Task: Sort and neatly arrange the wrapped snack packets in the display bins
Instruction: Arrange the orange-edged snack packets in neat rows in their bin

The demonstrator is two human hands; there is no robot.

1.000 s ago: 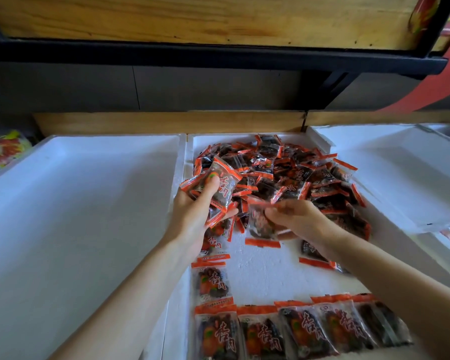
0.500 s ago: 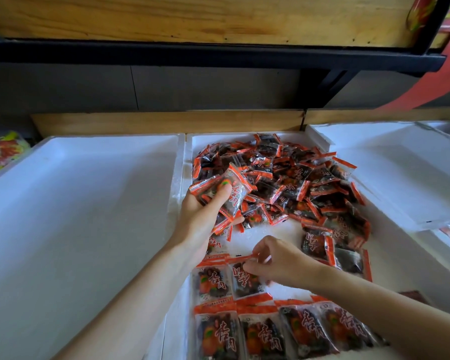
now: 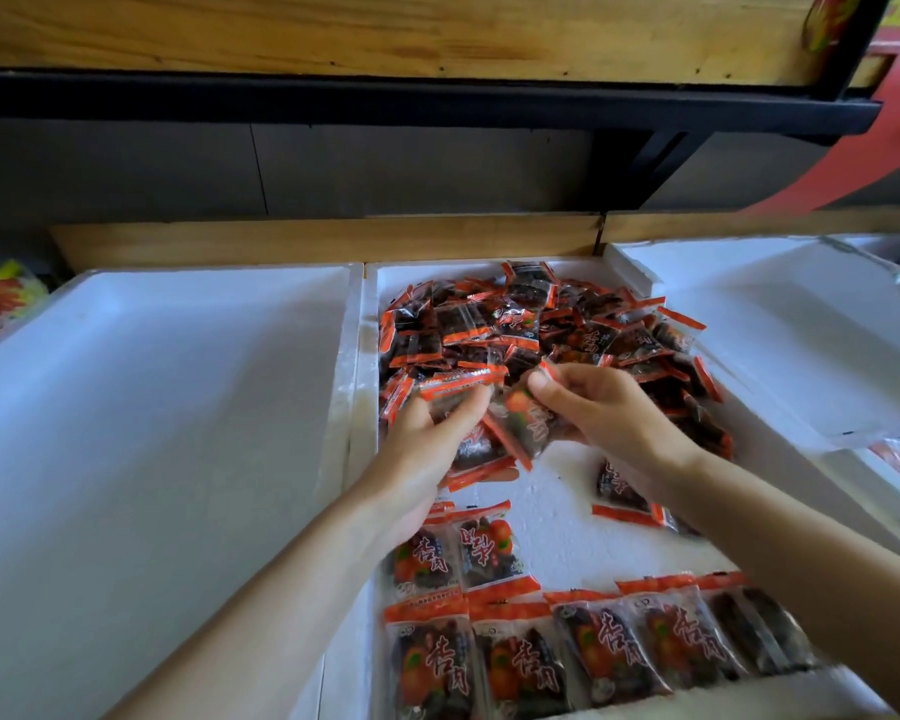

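Observation:
A loose heap of red-and-clear snack packets point(image 3: 541, 324) fills the far half of the middle white foam bin point(image 3: 552, 506). Along its near edge lies a neat row of packets point(image 3: 593, 652), with two more packets point(image 3: 458, 553) behind it at the left. My left hand point(image 3: 427, 439) grips a small stack of packets point(image 3: 458, 387) at the heap's front. My right hand point(image 3: 609, 407) pinches one packet point(image 3: 526, 423) right beside that stack. Both hands meet over the bin's centre.
A wide white foam bin point(image 3: 167, 433) lies to the left and another white bin point(image 3: 780, 335) to the right. Colourful packets point(image 3: 1, 298) show at the far left. A wooden ledge point(image 3: 333, 241) and a dark shelf frame point(image 3: 437, 101) run behind the bins.
My right hand let go of a packet in the second row, then rose to the heap's front and pinched another. My left hand kept its stack and stayed nearly still.

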